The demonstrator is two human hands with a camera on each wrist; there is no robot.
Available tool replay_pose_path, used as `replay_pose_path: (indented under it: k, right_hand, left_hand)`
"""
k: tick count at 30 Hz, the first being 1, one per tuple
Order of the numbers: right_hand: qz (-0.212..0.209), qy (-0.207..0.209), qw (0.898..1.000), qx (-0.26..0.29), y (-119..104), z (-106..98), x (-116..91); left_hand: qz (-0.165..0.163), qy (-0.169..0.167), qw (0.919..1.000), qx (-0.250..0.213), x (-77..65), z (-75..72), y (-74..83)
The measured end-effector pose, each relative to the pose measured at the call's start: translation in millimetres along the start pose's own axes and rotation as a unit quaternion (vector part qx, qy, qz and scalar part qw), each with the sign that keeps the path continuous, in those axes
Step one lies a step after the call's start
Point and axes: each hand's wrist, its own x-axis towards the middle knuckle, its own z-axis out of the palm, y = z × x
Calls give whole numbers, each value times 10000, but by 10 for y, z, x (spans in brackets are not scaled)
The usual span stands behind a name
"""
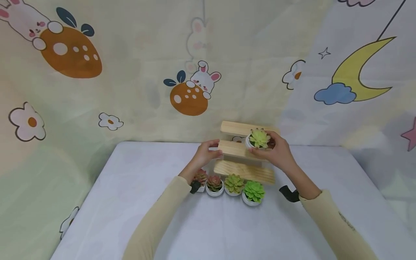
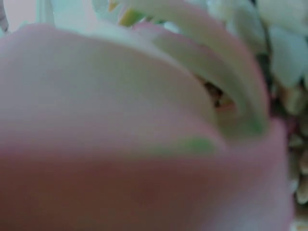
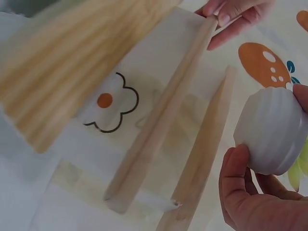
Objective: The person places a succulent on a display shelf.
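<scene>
A light wooden rack with three slats stands at the back of the table. My left hand (image 1: 205, 153) pinches the left end of its middle slat (image 1: 232, 148) between thumb and fingers, which shows at the top of the right wrist view too. In my right hand (image 1: 282, 150) is a potted succulent (image 1: 259, 138) with yellow-green leaves, held over the right part of that slat. Its ribbed white pot (image 3: 269, 130) is gripped between thumb and fingers, tilted in the right wrist view. Blurred pink-green leaves (image 2: 96, 96) fill the left wrist view, hiding the left hand there.
In front of the bottom slat (image 1: 243, 171) stand several more potted succulents: a bright green one (image 1: 254, 191), an olive one (image 1: 234, 184) and reddish ones (image 1: 214, 183) by the left wrist. The top slat (image 1: 237, 128) lies close to the printed cloth backdrop (image 1: 136, 90). A white cloth covers the table (image 1: 146, 169).
</scene>
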Motion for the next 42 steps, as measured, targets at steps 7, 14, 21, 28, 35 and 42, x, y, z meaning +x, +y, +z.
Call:
replay_pose_path:
  k: [7, 14, 21, 28, 35, 42]
  right_hand:
    - [8, 76, 9999, 76, -81, 64, 264]
    - [190, -4, 9995, 247, -102, 169, 489]
    - [308, 29, 9990, 311, -98, 244, 604]
    - [326, -69, 9989, 327, -138, 306, 698]
    - [253, -194, 9992, 244, -157, 313, 764]
    - [194, -245, 9993, 214, -156, 329, 801]
  left_hand:
    - [16, 62, 10000, 56, 4, 12, 1]
    - [82, 58, 9999, 74, -3, 18, -1]
    - [164, 27, 9994, 303, 4, 42, -10]
    - [157, 110, 9994, 273, 3, 32, -24]
    - [133, 125, 9994, 291, -28, 45, 10]
    - [139, 135, 9994, 283, -46, 36, 35]
